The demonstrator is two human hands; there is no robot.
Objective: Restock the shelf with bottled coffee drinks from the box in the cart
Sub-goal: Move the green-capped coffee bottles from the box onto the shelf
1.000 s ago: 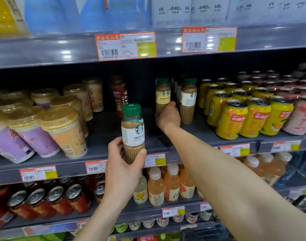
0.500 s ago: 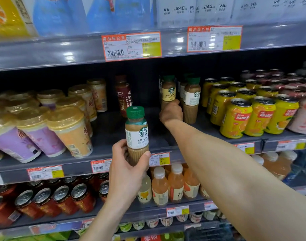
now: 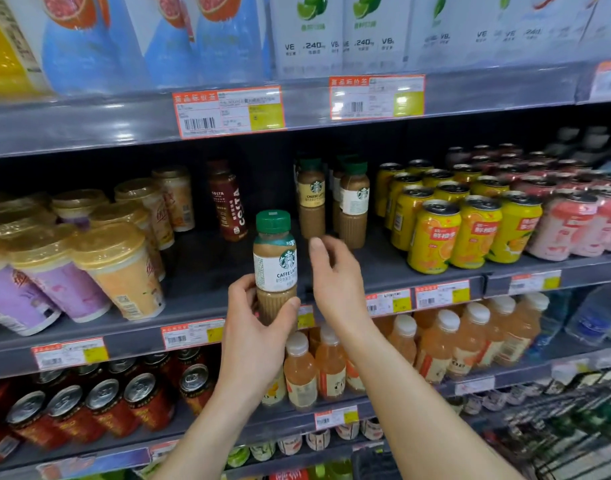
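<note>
The left hand [image 3: 259,327] grips the lower part of an upright latte bottle [image 3: 275,261] in front of the middle shelf [image 3: 207,271]. The right hand [image 3: 335,271] hovers just right of it, fingers loosely spread and holding nothing. More coffee bottles [image 3: 311,199] stand at the back of the shelf, left of yellow cans [image 3: 435,233].

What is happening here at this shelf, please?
A person is stocking a shop shelf with bottled coffee. The left hand grips a green-capped latte bottle by its lower part, upright, in front of the middle shelf. The right hand is beside it, open and holding nothing. A few similar coffee bottles stand at the back of the shelf, with bare shelf in front of them.
</note>
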